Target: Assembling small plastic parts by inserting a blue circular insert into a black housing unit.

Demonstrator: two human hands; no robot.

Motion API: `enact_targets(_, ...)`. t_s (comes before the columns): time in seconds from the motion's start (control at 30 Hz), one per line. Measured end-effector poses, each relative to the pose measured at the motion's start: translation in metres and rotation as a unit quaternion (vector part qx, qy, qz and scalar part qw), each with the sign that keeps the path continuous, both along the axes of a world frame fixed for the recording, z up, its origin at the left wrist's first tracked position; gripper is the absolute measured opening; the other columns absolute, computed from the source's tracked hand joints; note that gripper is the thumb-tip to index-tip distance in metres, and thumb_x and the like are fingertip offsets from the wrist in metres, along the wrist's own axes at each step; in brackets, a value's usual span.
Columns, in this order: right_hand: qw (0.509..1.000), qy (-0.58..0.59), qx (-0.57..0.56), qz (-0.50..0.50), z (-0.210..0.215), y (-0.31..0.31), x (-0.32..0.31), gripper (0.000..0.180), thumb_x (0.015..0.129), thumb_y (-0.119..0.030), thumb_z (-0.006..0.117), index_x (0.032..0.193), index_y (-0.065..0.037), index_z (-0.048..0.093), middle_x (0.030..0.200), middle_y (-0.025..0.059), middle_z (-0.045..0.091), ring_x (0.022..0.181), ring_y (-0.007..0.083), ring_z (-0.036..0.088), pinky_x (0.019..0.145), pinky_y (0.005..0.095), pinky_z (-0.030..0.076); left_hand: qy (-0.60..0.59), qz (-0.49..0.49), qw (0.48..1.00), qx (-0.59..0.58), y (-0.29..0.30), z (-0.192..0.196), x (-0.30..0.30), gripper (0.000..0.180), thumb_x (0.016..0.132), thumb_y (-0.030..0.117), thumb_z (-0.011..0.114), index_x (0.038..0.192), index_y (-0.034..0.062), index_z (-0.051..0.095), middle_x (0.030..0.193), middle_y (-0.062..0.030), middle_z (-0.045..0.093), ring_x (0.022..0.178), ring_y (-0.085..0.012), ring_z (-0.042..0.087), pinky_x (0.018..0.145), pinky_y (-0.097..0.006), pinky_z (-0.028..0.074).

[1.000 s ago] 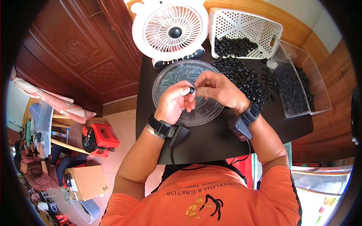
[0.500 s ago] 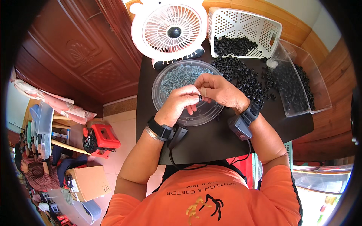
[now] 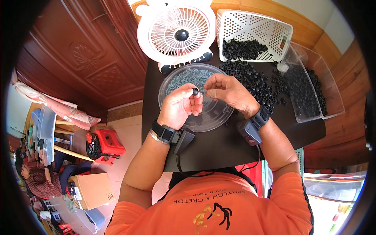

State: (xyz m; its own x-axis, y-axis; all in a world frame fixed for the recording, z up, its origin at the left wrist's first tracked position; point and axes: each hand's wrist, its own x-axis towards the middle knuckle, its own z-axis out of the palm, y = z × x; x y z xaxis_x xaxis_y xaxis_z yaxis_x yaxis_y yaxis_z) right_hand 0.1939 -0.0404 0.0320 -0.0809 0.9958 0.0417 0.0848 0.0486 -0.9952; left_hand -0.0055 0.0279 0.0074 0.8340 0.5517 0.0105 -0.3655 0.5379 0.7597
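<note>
Small black ring held over a clear round tray on a black table.

Head view: the left hand (image 3: 180, 105) pinches a black ring (image 3: 195, 92) above the clear tray (image 3: 213, 117); the right hand (image 3: 229, 92) hovers beside it, fingers curled, grasping nothing visible. Loose black rings (image 3: 250, 78) cover the black table (image 3: 219, 145), with a white fan (image 3: 176, 33), white basket (image 3: 252, 29) and wooden door (image 3: 82, 58) behind.

Left hand (image 3: 179, 106) covers part of clear dish (image 3: 213, 113); grey bits (image 3: 186, 77) too small to ID.
</note>
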Motion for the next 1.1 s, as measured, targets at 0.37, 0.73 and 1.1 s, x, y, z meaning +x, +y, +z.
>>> enact_targets(0.37, 0.998, -0.055, 0.025, -0.035, -0.002, -0.001, -0.002, 0.013, 0.083, -0.005, 0.061, 0.093, 0.003, 0.064, 0.082, 0.0022, 0.065, 0.073, 0.007, 0.057, 0.066, 0.0227, 0.046, 0.076, 0.142, 0.987, 0.023, -0.003, -0.007, 0.007, 0.014, 0.09, 0.016, 0.055, 0.098, 0.0049, 0.055, 0.099, -0.0141, 0.064, 0.081, -0.0238, 0.065, 0.069, -0.031, 0.051)
enact_targets(0.73, 0.934, -0.329, 0.086, -0.107, 0.009, -0.005, 0.008, 0.014, 0.077, -0.009, 0.065, 0.089, -0.003, 0.068, 0.082, 0.0125, 0.067, 0.072, 0.0248, 0.065, 0.069, 0.0319, 0.051, 0.067, 0.2, 0.977, 0.03, 0.01, -0.002, -0.007, 0.015, 0.09, 0.018, 0.053, 0.094, 0.0044, 0.057, 0.093, -0.0132, 0.066, 0.073, -0.0204, 0.064, 0.063, -0.029, 0.05)
enact_targets(1.1, 0.874, -0.461, 0.154, 0.024, -0.013, -0.006, -0.012, 0.015, 0.077, -0.014, 0.064, 0.09, -0.006, 0.064, 0.089, 0.0115, 0.06, 0.089, 0.0324, 0.059, 0.079, 0.0418, 0.047, 0.098, 0.193, 0.976, 0.036, 0.009, -0.002, -0.004, 0.015, 0.09, 0.02, 0.052, 0.091, 0.0056, 0.057, 0.089, -0.0119, 0.066, 0.071, -0.0193, 0.063, 0.061, -0.028, 0.048)
